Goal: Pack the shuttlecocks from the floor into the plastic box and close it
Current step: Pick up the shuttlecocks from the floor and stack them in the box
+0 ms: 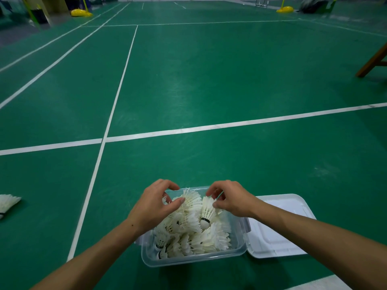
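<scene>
Right hand (pixel 231 198) fingers curled, pinching the feather skirt of a shuttlecock (pixel 207 210) that stands cork-down on top of the pile. Left hand (pixel 156 204) fingers curled too, thumb and fingertips touching the feathers of the shuttlecocks in the box (pixel 188 233); firm grip or not, can't tell. Both hands over the far half of the clear plastic box (pixel 188 261), which sits open on the green court floor (pixel 209 80). White lid (pixel 278 227) lies flat, touching the box's right side. One stray shuttlecock (pixel 7 204) on the floor, far left edge.

Open floor (pixel 209 80) around box (pixel 192 259); lid (pixel 278 233) touching its right.
</scene>
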A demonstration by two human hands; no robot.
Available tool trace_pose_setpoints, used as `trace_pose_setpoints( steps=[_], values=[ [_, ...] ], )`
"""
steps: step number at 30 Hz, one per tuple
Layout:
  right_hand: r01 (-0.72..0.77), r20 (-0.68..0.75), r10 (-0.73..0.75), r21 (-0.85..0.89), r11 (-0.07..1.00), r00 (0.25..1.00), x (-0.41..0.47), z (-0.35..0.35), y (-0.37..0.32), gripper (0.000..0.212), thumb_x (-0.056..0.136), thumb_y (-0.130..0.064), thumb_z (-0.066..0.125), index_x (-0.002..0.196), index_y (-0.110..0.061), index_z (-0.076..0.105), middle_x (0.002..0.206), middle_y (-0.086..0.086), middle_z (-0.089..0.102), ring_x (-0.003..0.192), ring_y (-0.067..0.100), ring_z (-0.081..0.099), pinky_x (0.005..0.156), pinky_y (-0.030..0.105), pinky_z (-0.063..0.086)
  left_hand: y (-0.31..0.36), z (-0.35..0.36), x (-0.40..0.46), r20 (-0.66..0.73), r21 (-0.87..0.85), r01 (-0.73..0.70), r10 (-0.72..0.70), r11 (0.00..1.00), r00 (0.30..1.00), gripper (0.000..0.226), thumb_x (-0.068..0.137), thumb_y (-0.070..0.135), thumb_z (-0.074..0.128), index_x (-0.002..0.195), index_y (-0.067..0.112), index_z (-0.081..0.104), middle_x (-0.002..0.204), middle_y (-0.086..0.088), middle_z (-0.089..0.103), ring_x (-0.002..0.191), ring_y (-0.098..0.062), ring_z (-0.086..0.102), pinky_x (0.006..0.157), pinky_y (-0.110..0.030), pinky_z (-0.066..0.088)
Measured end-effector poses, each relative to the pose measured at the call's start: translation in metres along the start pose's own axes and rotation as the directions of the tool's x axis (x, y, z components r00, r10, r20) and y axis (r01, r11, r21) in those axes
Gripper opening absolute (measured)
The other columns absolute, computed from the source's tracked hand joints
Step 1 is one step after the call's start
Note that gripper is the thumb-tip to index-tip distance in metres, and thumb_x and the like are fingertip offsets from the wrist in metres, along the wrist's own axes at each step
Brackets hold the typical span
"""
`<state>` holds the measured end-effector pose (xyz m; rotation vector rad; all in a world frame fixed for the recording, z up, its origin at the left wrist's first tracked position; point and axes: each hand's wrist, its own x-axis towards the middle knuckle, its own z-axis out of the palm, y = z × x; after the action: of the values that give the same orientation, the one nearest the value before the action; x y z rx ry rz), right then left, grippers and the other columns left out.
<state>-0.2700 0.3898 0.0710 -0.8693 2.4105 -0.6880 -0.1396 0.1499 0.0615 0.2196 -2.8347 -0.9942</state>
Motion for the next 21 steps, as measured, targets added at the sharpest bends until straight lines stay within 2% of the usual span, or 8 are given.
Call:
trace_pose_setpoints(
  steps=[3,5,10,15,18,21],
  values=[
    [-0.096,0.066,0.082,0.264,0.960,0.994,0.000,-0.011,0.006,0.021,0.094,-0.003,0.077,0.113,-0.010,0.072,0.099,0.010,0.070,0.079,0.019,0.071,0.077,0.034,0.065,0.001,0.000,0.000,0.008,-0.001,0.003,-0.003,1.000,1.000,0.034,0.093,0.052,0.072,0.118,0.032,0.062,0.120,0.016,0.061,0.089,0.001,0.066,0.087,-0.020,0.054],
    [-0.154,0.104,0.121,0.412,0.898,0.987,-0.004,-0.017,0.008,0.022,0.094,0.003,0.075,0.114,-0.005,0.071,0.097,0.014,0.065,0.079,0.022,0.069,0.075,0.033,0.065,0.001,0.000,0.001,0.008,-0.004,0.003,-0.003,1.000,1.000,0.034,0.093,0.051,0.072,0.119,0.031,0.063,0.120,0.016,0.061,0.089,0.001,0.065,0.086,-0.019,0.053],
    [-0.255,0.183,0.179,0.624,0.739,0.967,-0.012,-0.020,0.007,0.026,0.095,0.008,0.070,0.119,0.000,0.065,0.098,0.016,0.061,0.082,0.022,0.068,0.081,0.037,0.066,-0.001,0.001,0.001,0.018,-0.005,0.006,-0.006,1.000,1.000,0.036,0.092,0.053,0.072,0.120,0.032,0.063,0.120,0.017,0.062,0.089,0.000,0.066,0.085,-0.021,0.055],
    [-0.298,0.262,0.161,0.652,0.697,0.952,-0.015,-0.006,0.000,0.028,0.091,0.008,0.075,0.116,0.003,0.064,0.095,0.016,0.064,0.084,0.026,0.071,0.086,0.049,0.065,0.001,0.005,0.000,0.045,0.009,-0.031,0.031,0.999,0.999,0.043,0.086,0.061,0.073,0.119,0.037,0.060,0.119,0.021,0.060,0.092,0.002,0.064,0.086,-0.020,0.053],
    [-0.283,0.259,0.152,0.609,0.741,0.954,-0.016,0.003,-0.004,0.027,0.088,0.005,0.080,0.111,0.003,0.066,0.087,0.011,0.070,0.082,0.025,0.074,0.086,0.050,0.066,0.004,0.005,-0.001,0.031,0.018,-0.065,0.065,0.998,0.997,0.051,0.081,0.069,0.073,0.120,0.041,0.057,0.118,0.026,0.055,0.096,0.005,0.061,0.088,-0.022,0.053],
    [-0.238,0.228,0.136,0.510,0.827,0.964,-0.016,0.006,-0.003,0.026,0.087,-0.004,0.085,0.108,-0.002,0.069,0.083,0.006,0.073,0.075,0.015,0.073,0.084,0.045,0.066,0.008,0.005,0.000,0.016,0.027,-0.103,0.102,0.994,0.995,0.062,0.076,0.074,0.074,0.125,0.040,0.055,0.121,0.024,0.053,0.098,0.006,0.058,0.090,-0.022,0.051]
  ],
)
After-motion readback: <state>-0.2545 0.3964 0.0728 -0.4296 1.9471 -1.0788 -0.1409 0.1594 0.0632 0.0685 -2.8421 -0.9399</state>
